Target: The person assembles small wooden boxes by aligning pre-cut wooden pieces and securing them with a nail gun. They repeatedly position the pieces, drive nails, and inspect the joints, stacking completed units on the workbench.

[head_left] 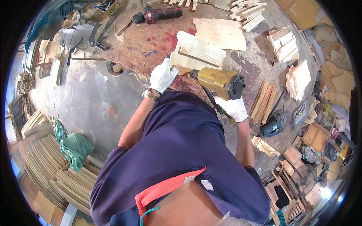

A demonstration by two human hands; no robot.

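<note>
My right hand (233, 108), in a white knit glove, is wrapped round the handle of a yellow and black nail gun (213, 78). Its nose points left, over a narrow wooden strip (183, 71). At the other end of that strip, my gloved left hand (163, 76) is closed with thumb and fingers pinching it. Just beyond lies a pale shaped plywood panel (183, 42) with another wooden strip (200, 56) resting across it. A second pale panel (222, 34) lies behind to the right. The nail gun's magazine is partly hidden below its body.
A red and black cordless drill (158, 15) lies at the back. Cut wood pieces (284, 44), wooden strips (263, 101) and a blue power tool (274, 123) are on the right. A miter saw (49, 28) stands far left. A round container (117, 69) sits beside the brown board.
</note>
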